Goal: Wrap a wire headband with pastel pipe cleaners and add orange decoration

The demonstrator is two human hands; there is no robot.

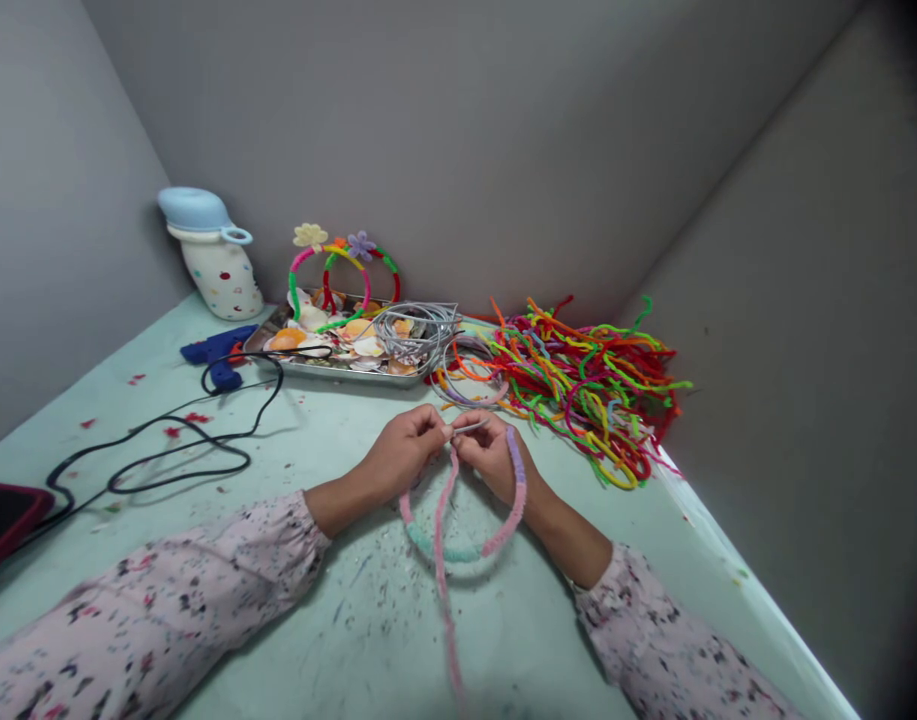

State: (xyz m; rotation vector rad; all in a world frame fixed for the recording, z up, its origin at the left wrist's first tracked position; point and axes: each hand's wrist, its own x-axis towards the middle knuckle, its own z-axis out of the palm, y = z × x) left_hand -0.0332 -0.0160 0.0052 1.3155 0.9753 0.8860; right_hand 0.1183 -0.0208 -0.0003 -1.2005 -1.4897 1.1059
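While left hand (407,448) and right hand (497,458) pinch ring (469,553) | pink strand (443,585) dangles

Hands (407,446) partly hide the fuzzy ring (464,553); the left edge crops a red-rimmed device (6,522).

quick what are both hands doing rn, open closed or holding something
Left hand: closed, pinching the wrapped hoop at its bare grey wire.
Right hand: closed on the same hoop; which hand grips the pink strip can't be told.

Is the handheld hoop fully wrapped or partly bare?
Partly bare: grey wire shows at the right hand, while fuzzy pink, teal and purple cover much of the hoop.
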